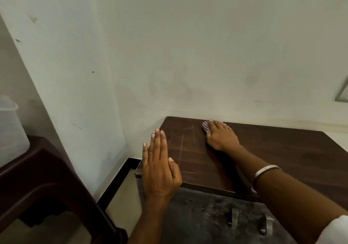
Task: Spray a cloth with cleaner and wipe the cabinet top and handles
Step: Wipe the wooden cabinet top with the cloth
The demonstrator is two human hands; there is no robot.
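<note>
Right hand point(221, 136) lies palm-down on the cloth point(206, 126), fingers together and pressing it flat against the cabinet top point(273, 155). Only a checked corner of the cloth shows, at 10 o'clock of the hand; the rest is hidden beneath the fingers. Cloth sits at the far edge of the top, left of centre, close to the wall point(207, 55).

Left hand point(160, 164) is flat and empty, fingers straight and closed up side by side, thumb out. It hovers or rests over the near-left corner; contact cannot be told.

Key relation: the top's long axis runs from 9 to 3 o'clock. The unwiped run lies mostly toward 3 o'clock of the cloth, and toward 6 o'clock back to the near edge. Judged step: wiping the top, early. Right hand is the working one. Faint pale streaks point(183, 142) lie between the two hands.

Handles point(234, 219) on the front face, at 6 o'clock below the right forearm, look untouched. Nothing stands on the top. A chair point(37, 178) sits well apart at 9 o'clock. No spray bottle in view.
</note>
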